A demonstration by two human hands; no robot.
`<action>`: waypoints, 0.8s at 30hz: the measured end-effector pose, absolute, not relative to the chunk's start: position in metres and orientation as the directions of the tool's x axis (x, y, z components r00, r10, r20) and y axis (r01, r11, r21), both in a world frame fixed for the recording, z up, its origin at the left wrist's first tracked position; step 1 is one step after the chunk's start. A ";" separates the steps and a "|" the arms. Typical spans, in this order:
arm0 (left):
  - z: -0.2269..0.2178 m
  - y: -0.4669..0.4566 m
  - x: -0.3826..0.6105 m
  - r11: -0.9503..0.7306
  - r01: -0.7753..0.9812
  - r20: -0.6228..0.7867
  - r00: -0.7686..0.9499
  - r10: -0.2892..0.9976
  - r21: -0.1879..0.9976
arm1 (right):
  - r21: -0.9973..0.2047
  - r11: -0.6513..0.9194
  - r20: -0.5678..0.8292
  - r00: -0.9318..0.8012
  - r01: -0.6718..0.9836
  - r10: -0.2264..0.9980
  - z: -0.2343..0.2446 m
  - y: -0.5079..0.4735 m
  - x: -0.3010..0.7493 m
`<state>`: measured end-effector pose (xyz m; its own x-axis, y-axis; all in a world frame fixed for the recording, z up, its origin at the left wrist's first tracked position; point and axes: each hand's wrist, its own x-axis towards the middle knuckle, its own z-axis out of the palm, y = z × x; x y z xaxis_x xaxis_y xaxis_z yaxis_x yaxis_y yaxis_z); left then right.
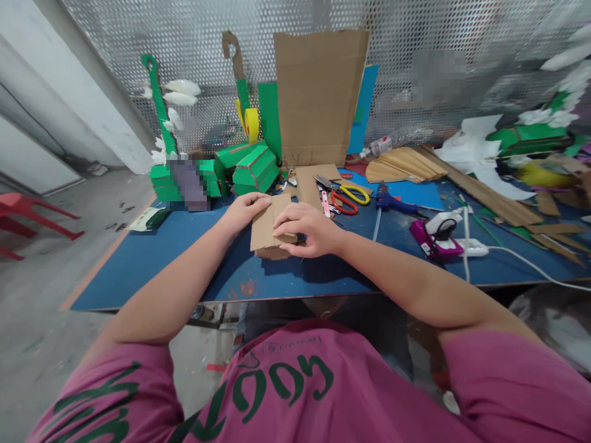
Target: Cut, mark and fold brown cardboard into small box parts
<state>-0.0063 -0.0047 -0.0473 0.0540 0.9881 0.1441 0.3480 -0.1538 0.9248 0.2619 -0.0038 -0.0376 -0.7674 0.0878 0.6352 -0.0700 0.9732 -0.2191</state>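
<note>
A small brown cardboard box (264,231) rests near the front edge of the blue table, between my two hands. My left hand (247,209) is closed on its far left side, fingers lying over the top edge. My right hand (307,229) curls around the right side, with fingertips on the top and the thumb low by the near corner. Just beyond the box lie a flat cardboard strip (308,184), a pink-and-white cutter (325,203) and scissors (354,194) with red and yellow handles. The underside of the box is hidden.
A blue glue gun (397,202) stands right of the scissors. A purple power adapter (429,241) trails a white cable. Green cardboard pieces (255,169) sit at the back left, before a tall cardboard sheet (318,98). Cardboard strips (489,191) lie to the right.
</note>
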 end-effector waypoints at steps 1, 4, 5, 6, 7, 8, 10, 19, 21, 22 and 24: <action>-0.047 -0.005 -0.006 -0.152 0.348 0.141 0.056 0.988 0.925 | -0.217 0.974 0.630 -0.771 -0.068 0.086 -0.038 -0.004 0.262; -0.047 -0.005 -0.006 -0.139 0.348 0.127 0.058 0.990 0.927 | -0.207 0.976 0.622 -0.779 -0.066 0.080 -0.038 -0.003 0.263; -0.047 -0.005 -0.006 -0.137 0.347 0.124 0.058 0.991 0.928 | -0.201 0.977 0.623 -0.779 -0.067 0.075 -0.037 -0.003 0.263; -0.047 -0.005 -0.006 -0.137 0.347 0.124 0.060 0.990 0.928 | -0.195 0.978 0.624 -0.778 -0.068 0.070 -0.037 -0.003 0.263; -0.047 -0.005 -0.006 -0.141 0.347 0.126 0.064 0.990 0.927 | -0.188 0.980 0.625 -0.778 -0.070 0.065 -0.037 -0.003 0.263; -0.047 -0.005 -0.006 -0.147 0.350 0.131 0.069 0.989 0.925 | -0.180 0.981 0.625 -0.778 -0.071 0.058 -0.037 -0.003 0.263; -0.048 -0.005 -0.007 -0.161 0.356 0.145 0.072 0.987 0.921 | -0.165 0.984 0.623 -0.780 -0.071 0.048 -0.037 -0.003 0.263; -0.050 -0.002 -0.007 -0.177 0.350 0.161 0.073 0.984 0.920 | -0.139 0.986 0.616 -0.787 -0.086 0.018 -0.038 -0.003 0.262; -0.048 -0.004 -0.005 -0.176 0.347 0.164 0.063 0.984 0.921 | -0.153 0.982 0.627 -0.779 -0.107 0.013 -0.036 -0.001 0.264; -0.047 -0.005 -0.004 -0.169 0.334 0.160 0.055 0.986 0.927 | -0.165 0.979 0.643 -0.766 -0.119 0.015 -0.034 0.001 0.265; -0.046 -0.007 -0.001 -0.148 0.289 0.146 0.028 0.989 0.946 | -0.204 0.970 0.695 -0.718 -0.135 0.046 -0.032 0.006 0.269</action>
<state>-0.0013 -0.0066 -0.0456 0.0279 0.9889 0.1462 0.2893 -0.1480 0.9457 0.2688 0.0061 -0.0316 -0.7177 0.0459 0.6948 -0.1352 0.9696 -0.2038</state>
